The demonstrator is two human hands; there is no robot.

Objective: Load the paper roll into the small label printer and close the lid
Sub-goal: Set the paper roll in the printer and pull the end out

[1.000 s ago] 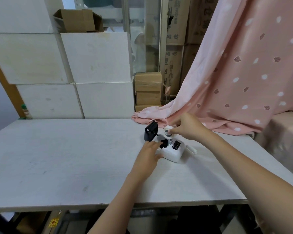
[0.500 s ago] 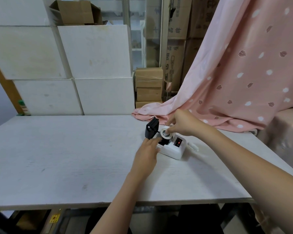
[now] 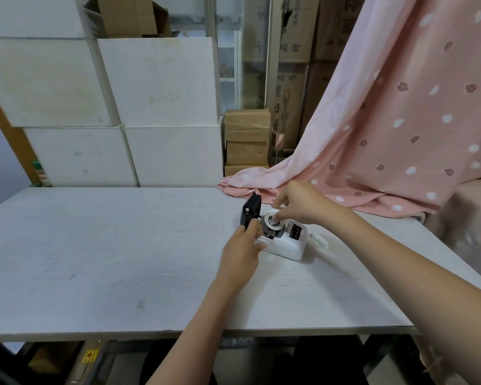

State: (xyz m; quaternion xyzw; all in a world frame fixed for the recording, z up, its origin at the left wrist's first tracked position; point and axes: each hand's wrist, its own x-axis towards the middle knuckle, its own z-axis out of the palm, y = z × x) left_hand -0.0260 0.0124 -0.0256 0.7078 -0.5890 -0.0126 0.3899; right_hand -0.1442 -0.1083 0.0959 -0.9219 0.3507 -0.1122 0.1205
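Observation:
A small white label printer (image 3: 288, 243) sits on the white table (image 3: 109, 259), right of centre. Its black lid (image 3: 250, 211) stands upright at the printer's left end. A white paper roll (image 3: 272, 223) lies at the open compartment, and my right hand (image 3: 297, 202) pinches it from above with thumb and fingers. My left hand (image 3: 240, 251) rests against the printer's near left side, thumb on the white body and fingers up by the lid's base. The compartment's inside is mostly hidden by the roll and my hands.
A small white stick-like piece (image 3: 319, 240) lies on the table just right of the printer. A pink patterned cloth (image 3: 386, 140) drapes onto the table's far right. White boxes (image 3: 156, 107) and brown cartons (image 3: 246, 140) stand behind the table.
My right hand has brought the roll down lower at the open compartment. My left hand has stayed at the printer's near left side. The camera view has shifted slightly.

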